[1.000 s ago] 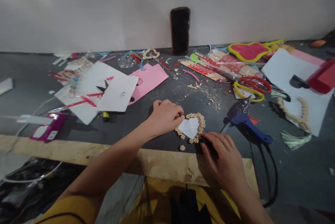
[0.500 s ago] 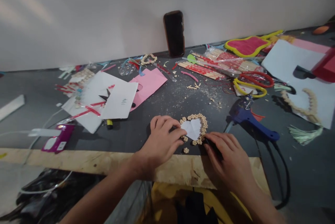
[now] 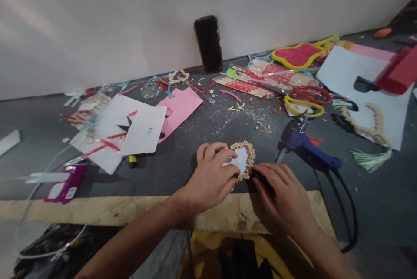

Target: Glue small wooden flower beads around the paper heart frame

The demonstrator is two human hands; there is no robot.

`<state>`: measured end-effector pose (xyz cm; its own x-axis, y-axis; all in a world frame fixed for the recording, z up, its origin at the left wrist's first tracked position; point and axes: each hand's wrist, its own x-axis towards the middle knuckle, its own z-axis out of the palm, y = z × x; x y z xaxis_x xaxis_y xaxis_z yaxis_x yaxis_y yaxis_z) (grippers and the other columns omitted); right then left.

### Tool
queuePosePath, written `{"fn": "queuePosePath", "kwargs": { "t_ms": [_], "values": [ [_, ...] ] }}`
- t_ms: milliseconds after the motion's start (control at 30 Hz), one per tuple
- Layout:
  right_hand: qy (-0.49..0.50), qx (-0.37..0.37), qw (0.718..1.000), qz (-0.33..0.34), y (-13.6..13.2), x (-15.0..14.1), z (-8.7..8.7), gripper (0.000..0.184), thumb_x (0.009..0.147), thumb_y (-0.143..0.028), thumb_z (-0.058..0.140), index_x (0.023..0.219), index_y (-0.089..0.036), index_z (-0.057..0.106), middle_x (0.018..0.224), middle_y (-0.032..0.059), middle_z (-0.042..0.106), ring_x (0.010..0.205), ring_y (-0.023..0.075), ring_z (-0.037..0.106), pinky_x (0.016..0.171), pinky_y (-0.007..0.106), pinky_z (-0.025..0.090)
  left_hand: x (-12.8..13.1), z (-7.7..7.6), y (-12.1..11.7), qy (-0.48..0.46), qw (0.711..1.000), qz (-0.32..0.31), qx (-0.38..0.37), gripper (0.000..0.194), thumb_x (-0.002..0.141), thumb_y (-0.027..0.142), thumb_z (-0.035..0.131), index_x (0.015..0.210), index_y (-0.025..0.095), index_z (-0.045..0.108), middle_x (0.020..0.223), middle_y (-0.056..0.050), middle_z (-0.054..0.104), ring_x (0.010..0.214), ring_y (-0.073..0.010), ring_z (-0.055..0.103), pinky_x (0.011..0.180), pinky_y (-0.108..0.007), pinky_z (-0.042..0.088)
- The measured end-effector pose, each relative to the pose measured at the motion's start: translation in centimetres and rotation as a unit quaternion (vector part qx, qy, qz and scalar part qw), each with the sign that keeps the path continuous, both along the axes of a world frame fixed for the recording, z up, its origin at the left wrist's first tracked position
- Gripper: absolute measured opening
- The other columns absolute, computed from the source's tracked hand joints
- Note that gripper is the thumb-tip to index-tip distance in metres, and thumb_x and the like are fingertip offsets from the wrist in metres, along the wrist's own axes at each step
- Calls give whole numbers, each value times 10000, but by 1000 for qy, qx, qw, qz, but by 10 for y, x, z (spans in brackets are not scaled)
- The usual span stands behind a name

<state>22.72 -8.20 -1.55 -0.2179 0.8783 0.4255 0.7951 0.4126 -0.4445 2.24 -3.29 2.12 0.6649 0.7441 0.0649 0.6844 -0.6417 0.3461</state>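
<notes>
A heart-shaped ring of small pale wooden pieces (image 3: 250, 152) lies around a white paper heart (image 3: 240, 160) near the table's front edge. Over the left side of the ring is my left hand (image 3: 211, 174), its fingers apart and bent, the tips at the paper and beads; they hide that side. My right hand (image 3: 283, 192) is closed around a slim black tool (image 3: 262, 179), whose tip meets the ring's lower right edge. What kind of tool it is cannot be made out. A blue glue gun (image 3: 306, 146) rests to the right, just beyond my right hand.
A phone (image 3: 208, 44) leans on the wall. Red-and-yellow scissors (image 3: 308, 101) and packed wooden sticks (image 3: 247, 85) lie behind. White paper (image 3: 146, 129), pink paper (image 3: 182, 107) and a purple box (image 3: 67, 182) are at left. A glue gun cable (image 3: 353, 214) hangs at right.
My left hand has moved right, onto the heart, covering its left side and the loose bead cluster below it. My right hand keeps its place at the lower right edge. The view has shifted slightly.
</notes>
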Motion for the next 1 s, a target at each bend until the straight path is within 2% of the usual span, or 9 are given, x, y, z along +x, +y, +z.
{"fn": "queuePosePath", "kwargs": {
  "t_ms": [367,667,1000],
  "values": [
    [-8,1,1000,10,0,1,-2,198,928,-256,531,1087,-180,623,978,78,700,886,208,599,774,362,507,0,-2,1,-6,1000,-5,4,121,910,280,596,876,263,711,1197,-27,616,1236,-309,367,1003,-557,255],
    [-15,-12,1000,12,-2,1,-1,207,922,-229,542,1093,-149,626,996,94,693,919,215,580,811,367,494,0,-11,1,-44,999,-8,20,85,887,261,620,865,253,702,1193,-21,614,1246,-312,367,1011,-549,246],
    [-16,0,1000,15,-1,0,0,207,905,-230,568,1083,-144,631,976,97,696,894,214,581,791,364,499,-2,-14,2,-61,998,-6,17,79,881,265,626,869,255,703,1190,-18,618,1256,-316,362,1015,-551,244]
  ]
}}
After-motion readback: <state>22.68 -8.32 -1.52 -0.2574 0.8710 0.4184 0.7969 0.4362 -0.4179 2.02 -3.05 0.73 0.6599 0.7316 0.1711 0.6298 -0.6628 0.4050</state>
